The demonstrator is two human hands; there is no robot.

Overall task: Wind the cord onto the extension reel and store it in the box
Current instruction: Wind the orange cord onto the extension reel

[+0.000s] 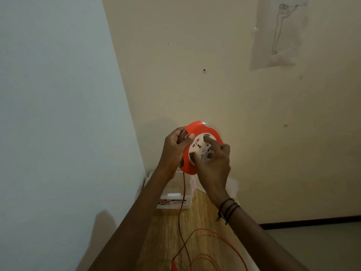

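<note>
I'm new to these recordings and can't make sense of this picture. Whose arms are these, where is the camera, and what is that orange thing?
No machine here: a person wears a camera on the head, so you look down at their own arms. The left hand grips the rim of an orange extension reel; the right hand curls its fingers on the white socket face. An orange cord hangs from the reel and loops on the wooden table, where a clear plastic box stands by the wall.

Bare forearms, thin dark cord bracelets [229, 208] on right wrist, perhaps three strands, loose knotted end
</note>
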